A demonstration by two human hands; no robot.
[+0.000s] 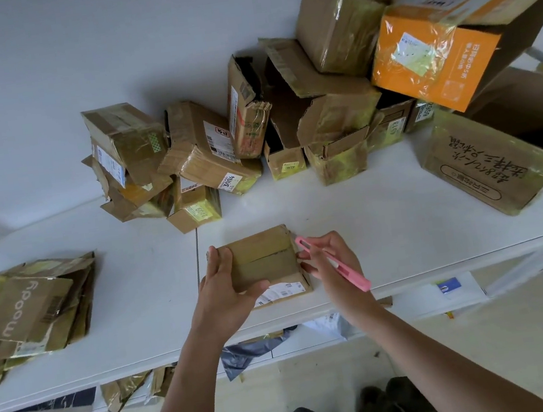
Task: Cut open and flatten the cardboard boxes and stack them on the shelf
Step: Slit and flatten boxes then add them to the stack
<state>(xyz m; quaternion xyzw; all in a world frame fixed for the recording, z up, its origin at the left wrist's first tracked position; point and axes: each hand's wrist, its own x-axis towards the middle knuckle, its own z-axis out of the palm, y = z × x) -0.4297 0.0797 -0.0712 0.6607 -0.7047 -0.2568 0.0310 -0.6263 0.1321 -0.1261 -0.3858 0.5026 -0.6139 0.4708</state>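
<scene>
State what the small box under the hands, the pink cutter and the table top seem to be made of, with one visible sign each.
Small box: brown cardboard, matte, with glossy tape strips across it. Pink cutter: probably plastic, given its uniform colour and smooth moulded look. Table top: smooth white surface, perhaps plastic or laminate; the view cannot settle which.

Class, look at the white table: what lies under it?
Under the white table, a lower shelf shows flattened cardboard scraps, a grey plastic mailer and white packaging. The tabletop hides anything further back.
</scene>
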